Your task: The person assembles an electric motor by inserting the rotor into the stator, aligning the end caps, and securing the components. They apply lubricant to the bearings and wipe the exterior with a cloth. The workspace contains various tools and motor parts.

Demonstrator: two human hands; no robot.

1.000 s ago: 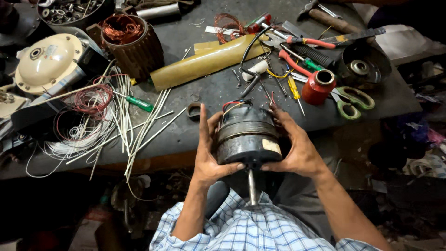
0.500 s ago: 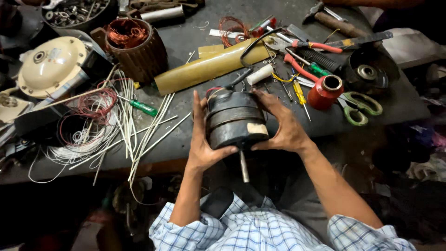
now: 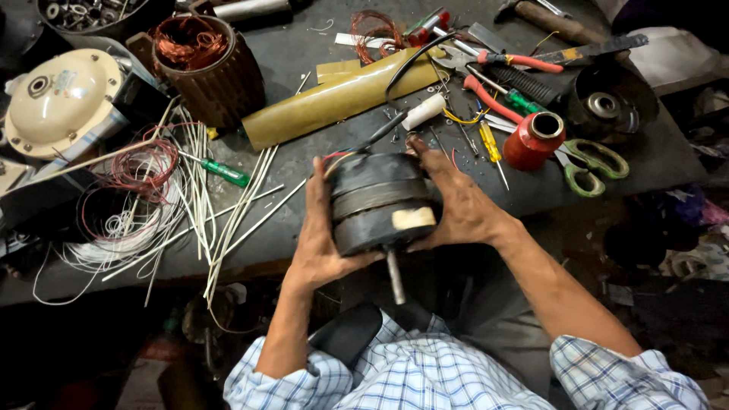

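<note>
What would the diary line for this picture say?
left hand: grips motor side | right hand: grips other side | motor: above bench edge, shaft toward person | nearby: red spool, green scissors

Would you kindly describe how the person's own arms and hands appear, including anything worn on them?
Both forearms are bare. The left hand and right hand wear no gloves; no rings or watch are visible. A blue-and-white checked shirt with short sleeves ends near the elbows.
</note>
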